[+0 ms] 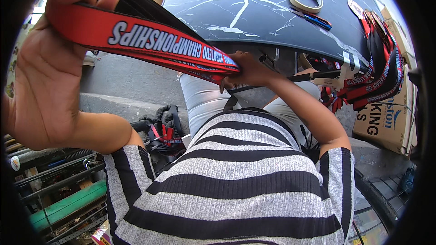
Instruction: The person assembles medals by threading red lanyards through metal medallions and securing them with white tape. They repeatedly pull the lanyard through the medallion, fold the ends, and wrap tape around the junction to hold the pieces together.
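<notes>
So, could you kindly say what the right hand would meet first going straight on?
The right hand points up-left, so probably the red ribbon stretched toward the left hand, though depth is unclear.

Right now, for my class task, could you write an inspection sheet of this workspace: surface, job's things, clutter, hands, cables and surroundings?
Surface: dark table with pale, marble-like veins.
Job's things: layered red-and-black ribbons, held up off the table.
Clutter: beige tape roll and blue-and-black cutter lie on the table.
Hands: left hand, raised, holds one end of the ribbons; right hand grips the other.
Cables: nothing clearly seen.
Surroundings: hanging ribbons at the table's right end; cardboard box below.
</notes>
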### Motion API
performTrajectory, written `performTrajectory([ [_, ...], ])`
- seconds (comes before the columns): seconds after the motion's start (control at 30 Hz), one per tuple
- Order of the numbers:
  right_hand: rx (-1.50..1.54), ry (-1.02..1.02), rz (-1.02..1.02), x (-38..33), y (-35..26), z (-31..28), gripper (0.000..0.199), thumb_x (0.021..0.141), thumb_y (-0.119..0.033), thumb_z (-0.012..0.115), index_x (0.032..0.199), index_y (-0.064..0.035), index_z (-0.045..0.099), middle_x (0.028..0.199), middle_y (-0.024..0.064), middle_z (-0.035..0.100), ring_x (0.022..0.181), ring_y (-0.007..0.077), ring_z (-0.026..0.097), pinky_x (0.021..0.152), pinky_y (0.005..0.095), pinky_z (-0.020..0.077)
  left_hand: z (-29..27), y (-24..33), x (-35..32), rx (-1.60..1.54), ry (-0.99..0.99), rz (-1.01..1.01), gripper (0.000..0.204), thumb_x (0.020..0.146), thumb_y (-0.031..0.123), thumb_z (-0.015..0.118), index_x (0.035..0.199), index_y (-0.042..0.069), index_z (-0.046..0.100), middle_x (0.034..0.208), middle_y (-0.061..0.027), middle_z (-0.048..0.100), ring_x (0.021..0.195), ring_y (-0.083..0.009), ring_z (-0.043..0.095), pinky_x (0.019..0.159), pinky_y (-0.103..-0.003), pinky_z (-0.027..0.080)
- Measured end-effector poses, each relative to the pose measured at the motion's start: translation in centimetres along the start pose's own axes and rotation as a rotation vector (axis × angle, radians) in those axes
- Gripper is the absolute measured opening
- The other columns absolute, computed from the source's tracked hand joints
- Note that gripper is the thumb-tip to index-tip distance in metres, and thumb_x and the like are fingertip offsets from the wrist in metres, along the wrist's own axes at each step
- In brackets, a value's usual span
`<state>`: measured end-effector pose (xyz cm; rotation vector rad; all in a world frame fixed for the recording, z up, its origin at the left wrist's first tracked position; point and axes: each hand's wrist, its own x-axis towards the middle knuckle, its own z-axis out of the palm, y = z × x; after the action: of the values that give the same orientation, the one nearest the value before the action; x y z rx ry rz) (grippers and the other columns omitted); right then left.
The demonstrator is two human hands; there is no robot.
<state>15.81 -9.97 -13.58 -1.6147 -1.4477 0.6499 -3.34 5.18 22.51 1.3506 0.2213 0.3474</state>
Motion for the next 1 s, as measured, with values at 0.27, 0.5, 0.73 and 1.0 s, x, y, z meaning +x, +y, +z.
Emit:
performTrajectory([
  [0.27,0.078,0.044,-0.203,-0.2,0.2,4.9,0.043,0.073,-0.025,0.082,0.11,-0.0066,0.069,0.111,0.0168,0.067,0.098,0.0315,0.066,0.091,0.0414,0.0499,1.1,-1.1,0.0,0.089,-0.057,-0.15,0.13,0.063,0.023,0.089,0.152,-0.008,0.0,0.133,-0.0093,0.037,0.116,-0.0234,0.051,0.114,-0.046,0.037],
  [0.5,0.436,-0.107,0.017,0.3,-2.7,5.9,0.061,0.075,-0.014,0.084,0.127,-0.0037,0.055,0.107,0.0103,0.07,0.099,0.0182,0.067,0.092,0.0326,0.0513,-0.8,-1.8,-0.4,0.178,-0.229,-0.261,0.126,0.076,0.043,0.085,0.152,-0.011,0.0,0.123,-0.0038,0.042,0.096,-0.0148,0.055,0.101,-0.039,0.046],
  [0.73,0.454,-0.128,0.162,-0.7,-1.9,3.2,0.076,0.069,-0.018,0.09,0.133,-0.0057,0.052,0.119,0.0114,0.066,0.11,0.0217,0.063,0.097,0.0362,0.0492,-1.5,-3.6,0.7,0.154,-0.337,-0.214,0.105,0.081,0.047,0.079,0.144,-0.013,0.021,0.106,-0.0008,0.05,0.071,-0.0084,0.056,0.083,-0.033,0.055],
  [1.0,0.257,-0.149,0.126,-2.3,3.7,1.7,0.09,0.058,-0.019,0.095,0.136,-0.0061,0.053,0.123,0.014,0.065,0.115,0.0292,0.062,0.101,0.0369,0.047,2.0,-8.5,2.4,0.162,-0.262,-0.081,0.03,0.066,0.01,0.082,0.077,-0.007,0.06,0.058,-0.0084,0.061,0.045,-0.014,0.059,0.045,-0.025,0.051],
])
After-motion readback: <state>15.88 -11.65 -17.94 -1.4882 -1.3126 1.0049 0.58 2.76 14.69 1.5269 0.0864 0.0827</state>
